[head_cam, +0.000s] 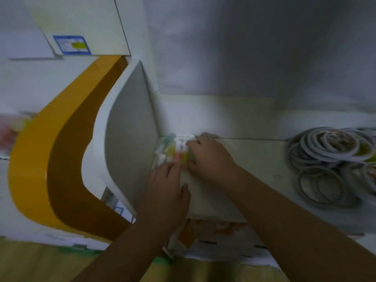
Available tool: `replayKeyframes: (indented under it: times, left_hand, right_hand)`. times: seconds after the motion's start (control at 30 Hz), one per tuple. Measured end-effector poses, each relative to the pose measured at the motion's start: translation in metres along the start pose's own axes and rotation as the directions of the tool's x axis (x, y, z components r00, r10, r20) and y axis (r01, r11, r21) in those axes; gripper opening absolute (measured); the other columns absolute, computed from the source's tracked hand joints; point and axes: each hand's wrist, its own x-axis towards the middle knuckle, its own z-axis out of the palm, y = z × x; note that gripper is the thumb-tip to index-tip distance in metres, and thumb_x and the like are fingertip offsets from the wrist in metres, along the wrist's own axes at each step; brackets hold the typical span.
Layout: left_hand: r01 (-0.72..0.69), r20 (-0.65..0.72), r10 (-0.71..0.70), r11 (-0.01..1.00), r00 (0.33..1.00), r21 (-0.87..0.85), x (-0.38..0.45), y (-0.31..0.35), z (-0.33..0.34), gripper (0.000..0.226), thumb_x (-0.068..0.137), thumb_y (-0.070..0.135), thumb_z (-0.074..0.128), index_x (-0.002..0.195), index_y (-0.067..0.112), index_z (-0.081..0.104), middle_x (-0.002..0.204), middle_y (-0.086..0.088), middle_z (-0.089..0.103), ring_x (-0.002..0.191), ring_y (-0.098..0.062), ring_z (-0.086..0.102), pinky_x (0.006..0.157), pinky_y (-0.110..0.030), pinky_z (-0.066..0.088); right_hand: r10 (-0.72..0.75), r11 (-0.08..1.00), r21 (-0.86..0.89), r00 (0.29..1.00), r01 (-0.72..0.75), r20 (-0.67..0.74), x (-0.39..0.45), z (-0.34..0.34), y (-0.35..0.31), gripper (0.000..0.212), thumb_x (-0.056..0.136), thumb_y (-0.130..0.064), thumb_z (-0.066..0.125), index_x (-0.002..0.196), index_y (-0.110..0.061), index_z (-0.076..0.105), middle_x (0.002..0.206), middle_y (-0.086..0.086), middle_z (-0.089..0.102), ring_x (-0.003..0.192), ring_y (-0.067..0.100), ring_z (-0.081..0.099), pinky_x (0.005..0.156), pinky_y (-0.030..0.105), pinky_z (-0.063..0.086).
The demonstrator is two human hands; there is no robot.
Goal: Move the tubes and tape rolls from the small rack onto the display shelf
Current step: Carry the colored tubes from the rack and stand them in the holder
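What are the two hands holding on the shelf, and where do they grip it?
Both hands, left hand and right hand, clasp the tubes, fingers on opposite sides.

Two bare forearms in view, no sleeves showing. Left hand and right hand ungloved. Picture blurred; finer detail cannot be told.

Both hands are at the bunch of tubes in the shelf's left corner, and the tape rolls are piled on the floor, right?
Not quite. The head view shows both hands, left and right, at the tubes in the left corner, but the tape rolls are piled on the display shelf at its right, not the floor.
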Motion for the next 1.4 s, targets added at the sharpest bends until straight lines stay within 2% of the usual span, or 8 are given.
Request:
replayKeyframes:
  times: [0.13, 0.27, 0.5, 0.67, 0.87, 1.17, 1.3, 1.4]
  left_hand:
    - [0.045, 0.017, -0.046, 0.997, 0.999, 0.057, 0.009, 0.004, 0.000, 0.062, 0.091, 0.034, 0.057, 0.148, 0.020, 0.037, 0.130, -0.001, 0.052, 0.118, -0.022, 0.046, 0.101, -0.037, 0.040]
    - [0.042, 0.021, -0.046, 0.989, 0.999, 0.142, 0.017, 0.014, 0.003, 0.055, 0.094, 0.044, 0.048, 0.145, 0.025, 0.038, 0.130, 0.000, 0.051, 0.117, -0.019, 0.047, 0.100, -0.032, 0.037]
    - [0.060, 0.080, -0.087, 0.954, 0.993, 0.293, 0.046, 0.030, 0.022, 0.048, 0.092, 0.054, 0.047, 0.130, 0.025, 0.049, 0.131, -0.005, 0.051, 0.119, -0.025, 0.046, 0.095, -0.040, 0.044]
    - [0.090, 0.080, -0.131, 0.917, 0.988, 0.388, 0.057, 0.044, 0.027, 0.033, 0.093, 0.042, 0.047, 0.119, 0.022, 0.052, 0.121, -0.006, 0.058, 0.110, -0.025, 0.054, 0.086, -0.039, 0.046]
    - [0.110, 0.071, -0.140, 0.942, 0.988, 0.318, 0.058, 0.051, 0.023, 0.013, 0.086, 0.032, 0.050, 0.090, 0.021, 0.055, 0.097, -0.002, 0.063, 0.087, -0.021, 0.058, 0.071, -0.034, 0.046]
    - [0.113, -0.140, -0.136, 0.981, 0.981, -0.159, 0.019, 0.063, -0.001, 0.020, 0.086, 0.034, 0.061, 0.102, 0.024, 0.064, 0.097, 0.008, 0.051, 0.079, -0.004, 0.051, 0.072, -0.023, 0.044]
    - [0.097, -0.112, -0.122, 0.974, 0.986, -0.205, 0.001, 0.066, -0.021, 0.011, 0.093, 0.041, 0.057, 0.098, 0.031, 0.059, 0.092, 0.018, 0.054, 0.075, 0.000, 0.055, 0.062, -0.011, 0.037]
    - [0.098, -0.076, -0.119, 0.968, 0.990, -0.232, -0.013, 0.060, -0.035, 0.011, 0.091, 0.044, 0.059, 0.090, 0.032, 0.060, 0.079, 0.017, 0.061, 0.075, 0.003, 0.057, 0.063, -0.019, 0.044]
  right_hand:
    - [0.052, 0.998, 0.039, 0.999, -0.051, -0.001, 0.001, -0.002, 0.002, 0.041, 0.084, -0.031, 0.054, 0.121, -0.014, 0.055, 0.123, 0.014, 0.053, 0.118, 0.032, 0.048, 0.092, 0.039, 0.045]
    - [0.109, 0.985, 0.134, 0.994, -0.108, 0.007, -0.006, -0.006, 0.008, 0.034, 0.085, -0.029, 0.051, 0.118, -0.019, 0.053, 0.120, 0.012, 0.053, 0.105, 0.035, 0.057, 0.084, 0.040, 0.048]
    - [0.155, 0.944, 0.323, 0.952, -0.064, -0.264, -0.042, -0.022, 0.044, 0.021, 0.087, -0.026, 0.054, 0.107, -0.021, 0.059, 0.099, 0.001, 0.063, 0.089, 0.023, 0.061, 0.073, 0.036, 0.051]
    - [0.181, 0.926, 0.375, 0.915, -0.035, -0.361, -0.094, -0.038, 0.060, 0.014, 0.089, -0.025, 0.060, 0.102, -0.027, 0.059, 0.087, -0.013, 0.056, 0.075, 0.005, 0.051, 0.063, 0.015, 0.037]
    - [0.226, 0.902, 0.423, 0.930, -0.087, -0.291, -0.129, -0.044, 0.071, 0.020, 0.086, -0.027, 0.062, 0.095, -0.031, 0.044, 0.070, -0.009, 0.049, 0.061, 0.005, 0.049, 0.050, 0.014, 0.030]
    - [0.200, 0.862, 0.506, 0.928, -0.015, -0.315, -0.126, -0.051, 0.056, 0.013, 0.086, -0.030, 0.063, 0.088, -0.030, 0.049, 0.070, -0.007, 0.050, 0.063, 0.007, 0.050, 0.051, 0.017, 0.032]
    - [0.186, 0.843, 0.538, 0.926, 0.022, -0.329, -0.121, -0.052, 0.036, 0.011, 0.085, -0.025, 0.066, 0.087, -0.030, 0.057, 0.071, -0.003, 0.051, 0.060, 0.012, 0.050, 0.053, 0.028, 0.044]
    - [0.168, 0.846, 0.532, 0.925, 0.043, -0.342, -0.125, -0.054, 0.019, 0.007, 0.085, -0.022, 0.066, 0.087, -0.026, 0.061, 0.068, -0.002, 0.051, 0.061, 0.014, 0.052, 0.057, 0.029, 0.046]
